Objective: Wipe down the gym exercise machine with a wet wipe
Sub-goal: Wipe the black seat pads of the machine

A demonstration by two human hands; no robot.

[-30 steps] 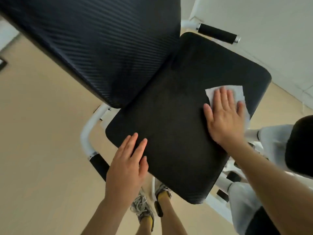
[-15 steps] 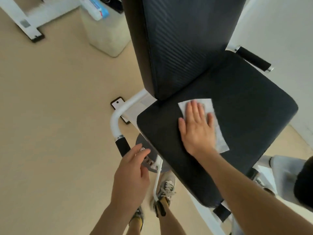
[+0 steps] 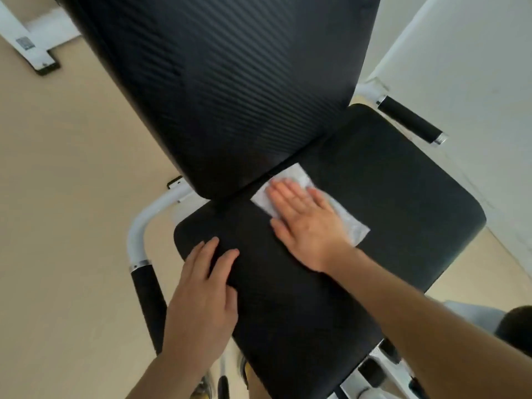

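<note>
While the right hand presses the wet wipe flat-fingered onto the seat pad, the left hand rests flat near it, holding nothing; the frame label is illegible.

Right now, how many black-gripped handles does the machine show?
2: the far handle beside the wall, right of the seat; the near handle left of the seat. Others may be hidden.

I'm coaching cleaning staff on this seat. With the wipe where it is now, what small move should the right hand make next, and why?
Probably slide the right hand, flat on the wet wipe, across the seat pad toward its right edge. The wipe sits against the backrest seam, and that broad stretch lies bare. The left hand rests on the near corner.
</note>
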